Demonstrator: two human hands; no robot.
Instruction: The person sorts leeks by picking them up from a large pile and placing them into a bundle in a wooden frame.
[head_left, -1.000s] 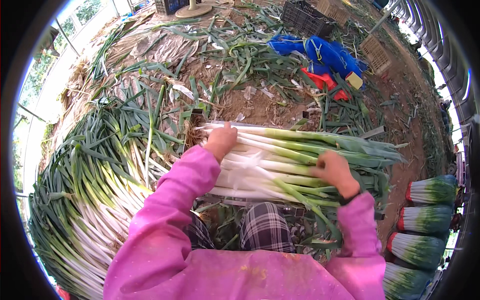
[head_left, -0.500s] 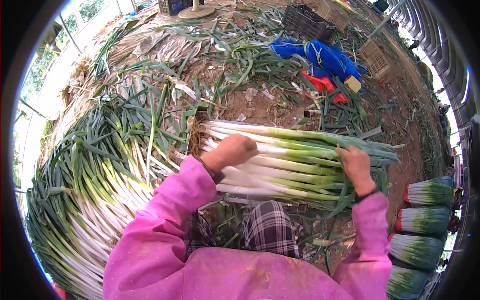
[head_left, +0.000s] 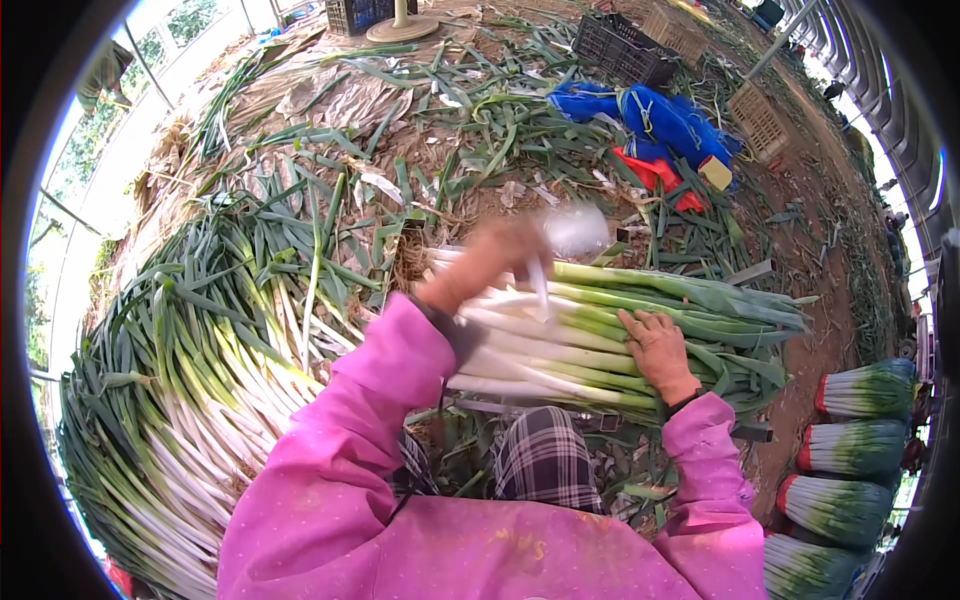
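The bunch of leeks [head_left: 560, 345] is lying across a metal frame [head_left: 752, 271], white ends pointing left and leaves right, which is probably keeping the stalks in line. The right hand [head_left: 657, 350] is resting on the bunch where white is turning green, its grip loose with fingers spread, seemingly steadying the stalks. The left hand [head_left: 500, 258] is hovering over the bunch's white part; blur is hiding whether its grip is clenching the pale thing [head_left: 575, 230] beside it. Left of the bunch, a pile of leeks [head_left: 200, 400] is lying. Right of the bunch, red-edged wraps [head_left: 853, 447] are holding more leeks. Beyond the bunch, a black crate [head_left: 622, 52] and a tan crate [head_left: 758, 120] are standing, their contents unclear.
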